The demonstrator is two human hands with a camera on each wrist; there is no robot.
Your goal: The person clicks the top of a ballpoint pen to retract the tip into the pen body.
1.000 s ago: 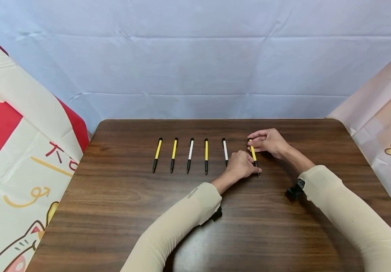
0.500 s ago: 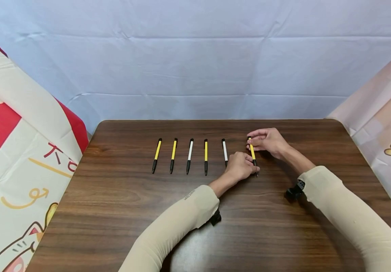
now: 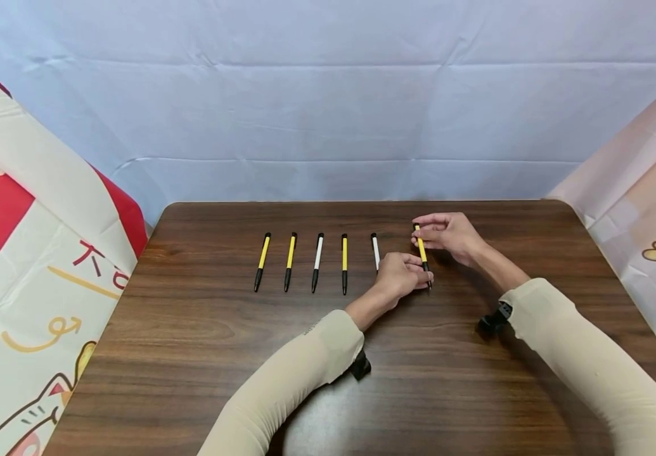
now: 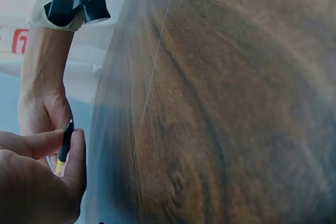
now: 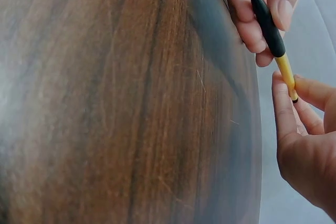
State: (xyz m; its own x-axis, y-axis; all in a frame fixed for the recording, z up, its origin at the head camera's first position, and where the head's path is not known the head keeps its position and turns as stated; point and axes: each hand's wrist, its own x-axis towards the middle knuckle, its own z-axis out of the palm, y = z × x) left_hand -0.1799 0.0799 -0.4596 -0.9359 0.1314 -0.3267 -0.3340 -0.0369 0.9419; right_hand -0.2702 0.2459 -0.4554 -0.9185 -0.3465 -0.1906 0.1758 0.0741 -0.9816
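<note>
Both hands hold one yellow pen (image 3: 421, 243) with a black grip and a metal tip, at the right end of a row of pens. My left hand (image 3: 398, 277) pinches the black grip near the tip, as the left wrist view also shows. With thumb and fingers, my right hand (image 5: 310, 129) pinches the far yellow end. The pen slants, its tip toward me. Left of the hands lies a white pen (image 3: 376, 251), its lower part hidden behind the left hand. Further left are a yellow pen (image 3: 344, 263) and a white pen (image 3: 317, 262).
Two more yellow pens, an inner one (image 3: 290, 261) and an outer one (image 3: 262, 260), lie at the row's left end. The brown wooden table (image 3: 191, 354) backs onto a pale cloth (image 3: 328, 114). Printed cloths hang at both sides.
The held yellow pen and both hands have shifted slightly toward the table's back and a little left. Both hands keep their hold; the row of pens lies as before.
</note>
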